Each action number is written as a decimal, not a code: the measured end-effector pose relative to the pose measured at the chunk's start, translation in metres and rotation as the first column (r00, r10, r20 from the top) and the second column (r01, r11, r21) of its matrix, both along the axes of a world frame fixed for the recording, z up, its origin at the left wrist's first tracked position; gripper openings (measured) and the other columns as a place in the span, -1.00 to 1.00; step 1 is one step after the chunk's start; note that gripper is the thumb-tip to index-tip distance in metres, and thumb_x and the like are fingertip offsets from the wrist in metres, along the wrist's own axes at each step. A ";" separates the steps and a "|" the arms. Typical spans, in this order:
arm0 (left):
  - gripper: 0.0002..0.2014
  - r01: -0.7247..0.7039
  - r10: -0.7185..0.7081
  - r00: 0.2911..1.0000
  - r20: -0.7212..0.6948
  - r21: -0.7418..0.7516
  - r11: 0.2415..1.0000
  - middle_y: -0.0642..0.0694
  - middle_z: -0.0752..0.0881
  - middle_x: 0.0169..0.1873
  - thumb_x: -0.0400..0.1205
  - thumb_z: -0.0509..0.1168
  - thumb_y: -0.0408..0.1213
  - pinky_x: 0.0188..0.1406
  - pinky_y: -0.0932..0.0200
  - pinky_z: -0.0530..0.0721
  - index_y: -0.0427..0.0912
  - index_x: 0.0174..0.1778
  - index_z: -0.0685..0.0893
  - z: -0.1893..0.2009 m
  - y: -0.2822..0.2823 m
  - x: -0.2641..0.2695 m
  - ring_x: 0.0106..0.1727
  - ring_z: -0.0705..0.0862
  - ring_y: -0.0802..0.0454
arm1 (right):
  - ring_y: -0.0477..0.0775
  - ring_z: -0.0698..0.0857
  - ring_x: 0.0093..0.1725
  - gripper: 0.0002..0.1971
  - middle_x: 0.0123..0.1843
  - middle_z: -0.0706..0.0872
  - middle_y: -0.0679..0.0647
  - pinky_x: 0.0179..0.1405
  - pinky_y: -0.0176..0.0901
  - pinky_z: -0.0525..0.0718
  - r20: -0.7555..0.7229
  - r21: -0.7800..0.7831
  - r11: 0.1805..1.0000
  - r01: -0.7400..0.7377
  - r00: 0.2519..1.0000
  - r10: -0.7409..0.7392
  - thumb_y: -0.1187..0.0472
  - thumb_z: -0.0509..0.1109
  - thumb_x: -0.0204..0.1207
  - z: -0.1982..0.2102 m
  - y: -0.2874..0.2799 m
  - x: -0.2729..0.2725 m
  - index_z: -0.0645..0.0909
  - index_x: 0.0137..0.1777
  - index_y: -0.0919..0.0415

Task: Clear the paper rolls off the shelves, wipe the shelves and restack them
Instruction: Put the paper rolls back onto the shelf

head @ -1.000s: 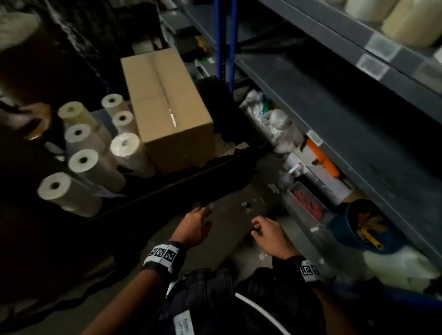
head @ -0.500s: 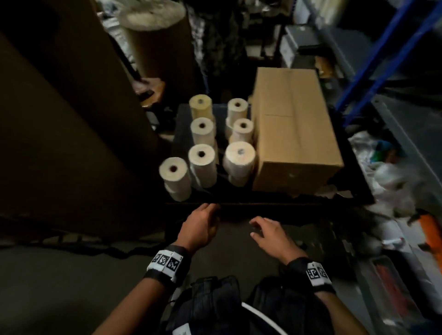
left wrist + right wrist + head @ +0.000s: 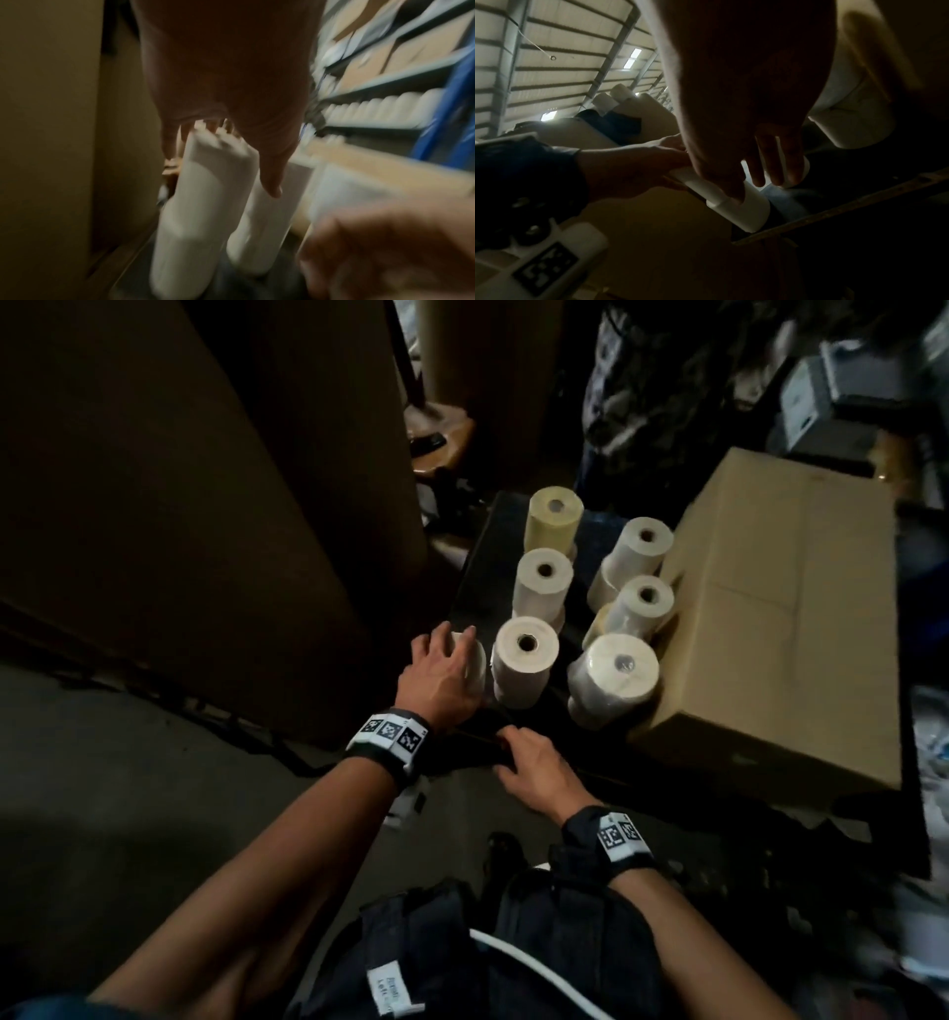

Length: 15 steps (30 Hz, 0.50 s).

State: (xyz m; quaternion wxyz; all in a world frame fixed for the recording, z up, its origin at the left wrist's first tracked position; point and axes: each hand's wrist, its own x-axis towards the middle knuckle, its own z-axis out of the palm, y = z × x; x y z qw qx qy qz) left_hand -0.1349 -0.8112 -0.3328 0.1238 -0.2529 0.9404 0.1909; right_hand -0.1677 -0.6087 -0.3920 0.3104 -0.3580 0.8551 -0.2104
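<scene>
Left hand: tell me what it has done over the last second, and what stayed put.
The left hand reached forward from the floor onto the top of the nearest paper roll, fingers over it. The right hand moved up to the platform edge, holding nothing. The other rolls and the cardboard box stayed put.

The head camera looked steeply down over both forearms at white upright paper rolls (image 3: 525, 660) beside a brown cardboard box (image 3: 780, 618). The left-wrist camera sat close behind the fingers; the right-wrist view tilted upward, sharing the nearest roll (image 3: 734, 200).
</scene>
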 end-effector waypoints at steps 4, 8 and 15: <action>-0.10 -0.018 0.019 0.999 -0.034 0.034 0.999 -0.13 0.29 0.48 0.46 0.56 0.12 0.05 -0.41 0.75 0.21 0.64 0.19 -0.007 -0.005 -0.002 0.38 0.44 -0.35 | 0.33 0.64 0.32 -0.54 0.29 0.60 0.22 0.25 0.14 0.67 0.024 0.035 0.999 -0.009 1.000 0.009 0.12 0.48 0.59 -0.007 -0.024 -0.015 0.49 0.43 0.22; -0.03 -0.183 0.193 0.978 -0.078 0.119 0.976 -0.18 0.39 0.37 0.26 0.43 0.35 0.18 -0.34 0.70 0.14 0.61 0.30 -0.001 -0.019 0.021 0.27 0.55 -0.36 | 0.35 0.54 0.51 -0.28 0.53 0.45 0.23 0.47 0.21 0.59 0.057 -0.006 1.000 -0.004 0.998 0.005 0.15 0.54 0.56 -0.017 -0.050 -0.025 0.32 0.65 0.24; -0.09 -0.396 0.400 0.915 -0.054 0.079 0.915 -0.15 0.42 0.33 0.36 0.65 0.10 0.14 -0.29 0.74 0.16 0.60 0.34 -0.005 -0.036 0.086 0.24 0.59 -0.33 | 0.41 0.02 0.81 0.15 0.83 -0.09 0.34 0.81 0.20 0.09 -0.069 -0.033 0.997 -0.072 0.995 0.069 0.03 0.64 0.50 -0.039 -0.114 -0.031 -0.10 0.84 0.30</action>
